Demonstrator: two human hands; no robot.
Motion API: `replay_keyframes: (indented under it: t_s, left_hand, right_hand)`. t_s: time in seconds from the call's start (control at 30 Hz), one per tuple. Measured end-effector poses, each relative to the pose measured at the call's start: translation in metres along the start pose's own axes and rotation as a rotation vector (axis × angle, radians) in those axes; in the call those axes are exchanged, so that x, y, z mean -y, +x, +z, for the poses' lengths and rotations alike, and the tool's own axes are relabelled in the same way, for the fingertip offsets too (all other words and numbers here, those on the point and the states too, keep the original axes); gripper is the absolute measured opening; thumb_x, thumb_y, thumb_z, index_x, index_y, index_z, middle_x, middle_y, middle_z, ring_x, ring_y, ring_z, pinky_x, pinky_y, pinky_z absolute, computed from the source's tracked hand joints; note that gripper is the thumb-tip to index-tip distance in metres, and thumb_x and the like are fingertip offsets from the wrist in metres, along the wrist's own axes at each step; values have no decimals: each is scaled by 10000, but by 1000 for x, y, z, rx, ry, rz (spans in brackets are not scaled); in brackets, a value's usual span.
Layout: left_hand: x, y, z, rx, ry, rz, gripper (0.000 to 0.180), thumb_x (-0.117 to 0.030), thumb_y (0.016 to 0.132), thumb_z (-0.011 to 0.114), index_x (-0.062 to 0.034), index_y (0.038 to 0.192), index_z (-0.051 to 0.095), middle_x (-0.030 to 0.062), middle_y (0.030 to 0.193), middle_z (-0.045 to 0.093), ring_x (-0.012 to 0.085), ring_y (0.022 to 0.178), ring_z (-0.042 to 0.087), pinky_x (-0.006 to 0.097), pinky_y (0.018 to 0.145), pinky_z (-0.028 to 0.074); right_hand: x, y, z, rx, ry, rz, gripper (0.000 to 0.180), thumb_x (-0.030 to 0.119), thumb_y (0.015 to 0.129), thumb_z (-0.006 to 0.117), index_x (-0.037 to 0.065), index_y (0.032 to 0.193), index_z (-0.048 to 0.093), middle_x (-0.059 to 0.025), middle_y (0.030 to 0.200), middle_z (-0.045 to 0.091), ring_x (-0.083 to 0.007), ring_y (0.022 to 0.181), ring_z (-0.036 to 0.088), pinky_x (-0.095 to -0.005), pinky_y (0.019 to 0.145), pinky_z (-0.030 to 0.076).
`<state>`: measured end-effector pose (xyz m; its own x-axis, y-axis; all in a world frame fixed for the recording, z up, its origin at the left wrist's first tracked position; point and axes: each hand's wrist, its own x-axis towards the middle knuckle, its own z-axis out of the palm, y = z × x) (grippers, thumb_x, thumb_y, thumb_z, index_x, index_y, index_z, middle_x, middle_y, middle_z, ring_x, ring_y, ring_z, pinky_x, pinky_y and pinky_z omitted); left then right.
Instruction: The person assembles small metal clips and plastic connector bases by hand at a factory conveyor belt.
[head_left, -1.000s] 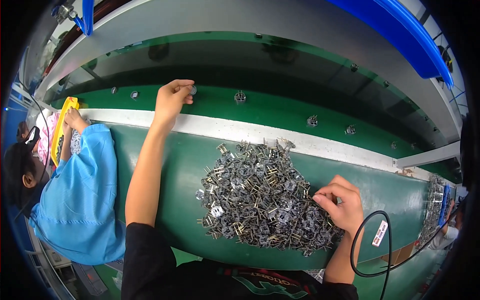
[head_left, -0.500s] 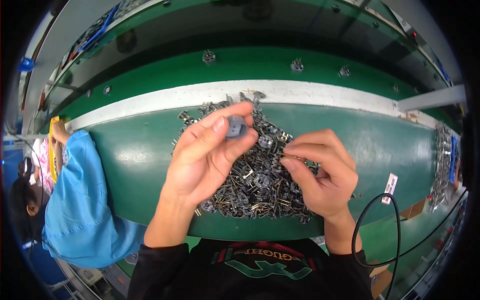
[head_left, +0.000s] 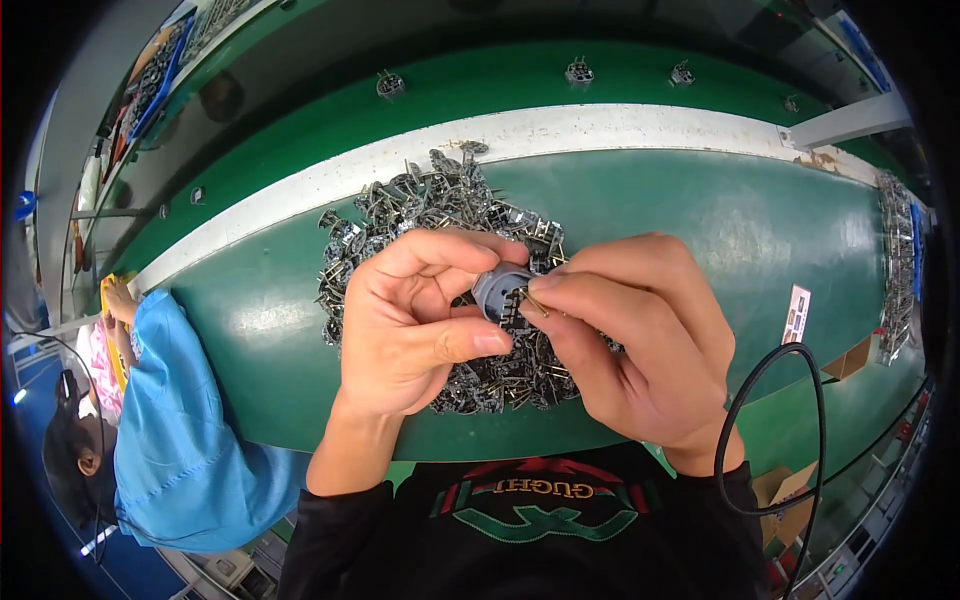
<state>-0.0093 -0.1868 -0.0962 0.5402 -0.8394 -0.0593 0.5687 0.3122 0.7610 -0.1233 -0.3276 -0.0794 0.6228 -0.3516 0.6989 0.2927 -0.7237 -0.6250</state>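
Wearing a blue smock (head_left: 190, 430), a co-worker at the far left has a hand at a yellow tray (head_left: 108, 281). Next comes a heap of small dark parts with metal pins (head_left: 440, 200), lying on the green bench (head_left: 690, 200) and partly hidden behind both hands. The left hand (head_left: 405, 320) curls its fingers and thumb around a grey rounded housing (head_left: 487, 292). At the housing's side toward the right hand, between the two hands and above the heap, is a dark insert with brass pins (head_left: 515, 313); how far it sits inside cannot be told. The right hand (head_left: 640, 335) pinches that insert between thumb and forefinger. Farther right, a looped black cable (head_left: 725, 440) hangs near a white card (head_left: 796, 313) on the bench, and metallic parts (head_left: 897, 270) stand at the far right.
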Motion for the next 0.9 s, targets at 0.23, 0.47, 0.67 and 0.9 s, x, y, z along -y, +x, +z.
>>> replay_keyframes:
  t_s: [0.23,0.47,0.67,0.9]
  left_hand:
    - [9,0,0,36,13,89,452,135,650,788,17,1030,574,244,1188,597,244,970,676,335,852,574]
    - [6,1,4,-34,189,243,335,217,728,681,77,1024,615,327,1175,592,285,960,682,337,791,617]
    - [-5,-7,7,-49,351,272,353,213,725,686,94,1055,635,298,1196,596,295,1002,669,347,825,609]
    - [-2,-5,1,-22,364,314,366,211,731,680,111,1079,627,281,1175,591,306,1033,652,352,831,616]
  right_hand:
    - [-3,-4,1,24,-33,2,232,-58,730,760,2,939,678,-102,850,631,-197,683,597,-277,543,465]
    - [-17,-3,7,10,-201,-136,273,66,611,672,4,878,673,-71,829,616,-175,578,549,-255,430,423]
    - [-1,-1,5,9,-243,-99,256,-24,706,757,4,952,692,-83,851,654,-180,586,592,-271,481,471]
    - [-3,-3,15,-87,-26,22,200,-40,716,759,0,895,679,-108,780,650,-219,607,632,-296,484,489]
